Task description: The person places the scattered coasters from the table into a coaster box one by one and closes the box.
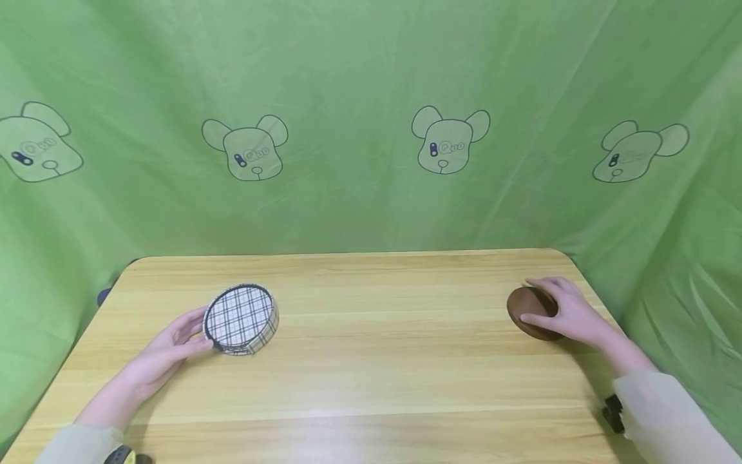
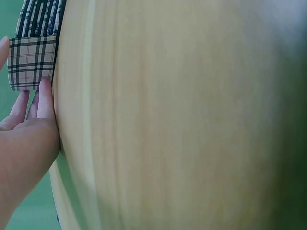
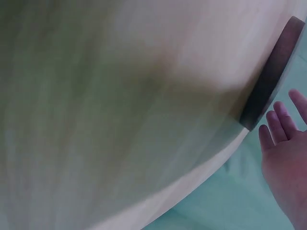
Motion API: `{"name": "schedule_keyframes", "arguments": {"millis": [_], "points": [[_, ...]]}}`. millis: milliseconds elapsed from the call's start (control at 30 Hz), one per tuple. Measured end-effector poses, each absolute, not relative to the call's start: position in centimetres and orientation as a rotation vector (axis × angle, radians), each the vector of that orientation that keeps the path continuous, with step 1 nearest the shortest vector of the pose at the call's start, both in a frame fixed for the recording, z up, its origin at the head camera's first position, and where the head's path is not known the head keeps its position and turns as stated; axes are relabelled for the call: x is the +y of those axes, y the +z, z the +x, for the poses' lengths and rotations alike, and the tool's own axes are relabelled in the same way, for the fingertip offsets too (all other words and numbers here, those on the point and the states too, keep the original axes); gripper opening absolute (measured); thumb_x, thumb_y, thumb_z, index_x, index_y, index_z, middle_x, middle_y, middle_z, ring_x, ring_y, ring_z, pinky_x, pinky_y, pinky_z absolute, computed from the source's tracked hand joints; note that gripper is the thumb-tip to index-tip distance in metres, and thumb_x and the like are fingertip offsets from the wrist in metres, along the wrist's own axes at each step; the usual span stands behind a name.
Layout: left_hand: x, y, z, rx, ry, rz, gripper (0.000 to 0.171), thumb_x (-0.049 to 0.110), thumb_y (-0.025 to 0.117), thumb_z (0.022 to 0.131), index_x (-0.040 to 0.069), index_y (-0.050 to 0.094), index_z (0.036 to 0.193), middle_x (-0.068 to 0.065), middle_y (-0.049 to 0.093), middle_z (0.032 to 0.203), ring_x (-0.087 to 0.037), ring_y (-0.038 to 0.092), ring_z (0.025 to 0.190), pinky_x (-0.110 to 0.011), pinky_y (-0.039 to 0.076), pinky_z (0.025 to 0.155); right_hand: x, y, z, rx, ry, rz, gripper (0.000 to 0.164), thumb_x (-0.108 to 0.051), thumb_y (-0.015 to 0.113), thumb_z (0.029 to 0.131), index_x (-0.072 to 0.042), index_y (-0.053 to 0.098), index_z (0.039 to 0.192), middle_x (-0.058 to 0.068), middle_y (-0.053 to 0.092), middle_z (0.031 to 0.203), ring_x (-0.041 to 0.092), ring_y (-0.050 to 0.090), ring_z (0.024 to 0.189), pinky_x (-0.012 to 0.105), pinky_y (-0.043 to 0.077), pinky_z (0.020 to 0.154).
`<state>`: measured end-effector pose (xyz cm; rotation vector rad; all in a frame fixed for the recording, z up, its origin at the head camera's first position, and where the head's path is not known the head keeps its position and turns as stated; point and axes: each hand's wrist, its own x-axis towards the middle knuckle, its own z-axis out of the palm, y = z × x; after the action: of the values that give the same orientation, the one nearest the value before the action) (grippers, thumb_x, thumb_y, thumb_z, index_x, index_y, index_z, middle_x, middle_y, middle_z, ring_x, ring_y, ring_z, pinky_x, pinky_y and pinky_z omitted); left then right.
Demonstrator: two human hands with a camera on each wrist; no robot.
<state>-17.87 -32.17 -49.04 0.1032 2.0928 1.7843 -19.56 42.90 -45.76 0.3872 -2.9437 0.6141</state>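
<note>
On the left of the table lies a round zip case (image 1: 239,316) in white, grey and black plaid. My left hand (image 1: 174,345) holds its left side, with the thumb at the near rim and the fingers at the far side. In the left wrist view, fingertips meet the plaid side wall (image 2: 31,60). Toward the right edge is a flat, round, dark brown disc (image 1: 524,309). My right hand (image 1: 570,312) is over it, thumb and fingers spread across its right part. The right wrist view shows relaxed fingers with a gap from the disc's edge (image 3: 273,74).
The light wood table (image 1: 371,374) has rounded far corners. Green cloth (image 1: 359,206) with printed bear heads hangs behind it and along both sides. A small purple thing (image 1: 103,296) shows past the table's left edge.
</note>
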Motion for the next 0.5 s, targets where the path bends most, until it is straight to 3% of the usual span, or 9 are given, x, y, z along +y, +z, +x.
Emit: {"name": "schedule_keyframes", "arguments": {"millis": [500], "points": [[-32.04,-48.95,-17.80,2.096,1.784,0.098,0.083,0.008,0.065,0.103,-0.001,0.014,0.167,-0.033,0.017,0.170,0.010,0.057,0.116,-0.009,0.045,0.098,43.49,-46.32,-18.76,-2.982,0.629,0.312,0.092,-0.032,0.092,0.079,0.007,0.049,0.150,0.038,0.045,0.143,0.060,0.038,0.130,0.075,0.038,0.099]]}}
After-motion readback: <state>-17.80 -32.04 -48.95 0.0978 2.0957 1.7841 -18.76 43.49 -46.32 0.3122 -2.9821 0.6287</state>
